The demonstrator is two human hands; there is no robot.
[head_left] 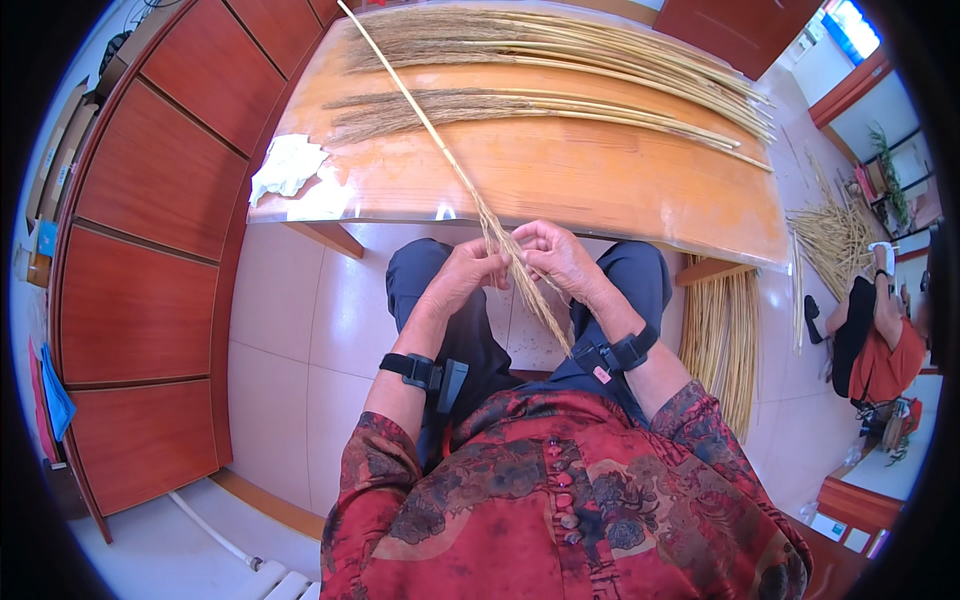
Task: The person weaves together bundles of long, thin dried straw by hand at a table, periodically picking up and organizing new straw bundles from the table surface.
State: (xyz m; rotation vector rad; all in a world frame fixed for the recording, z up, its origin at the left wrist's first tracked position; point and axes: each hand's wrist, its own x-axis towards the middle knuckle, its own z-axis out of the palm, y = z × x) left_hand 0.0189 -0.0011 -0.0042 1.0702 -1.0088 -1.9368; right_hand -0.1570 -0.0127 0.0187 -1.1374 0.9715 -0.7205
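Note:
A long pale dried stalk with a feathery tan seed head (440, 143) slants from the far left down over my lap. My left hand (468, 277) pinches it from the left, just where the head begins to spread. On the other side, my right hand (563, 264) has its thumb and fingers closed on the strands of the same head. The loose tip of the head hangs below both hands, above my dark trousers. Fingertips partly hide the spot where they grip.
A wooden table (580, 185) with a clear cover stands ahead, bearing a large bundle of stalks (560, 45), a smaller one (480, 108) and crumpled white cloth (287, 165). More stalks (718, 340) lie on the floor at right. Red cabinets (140, 300) line the left; a seated person (880, 350) is far right.

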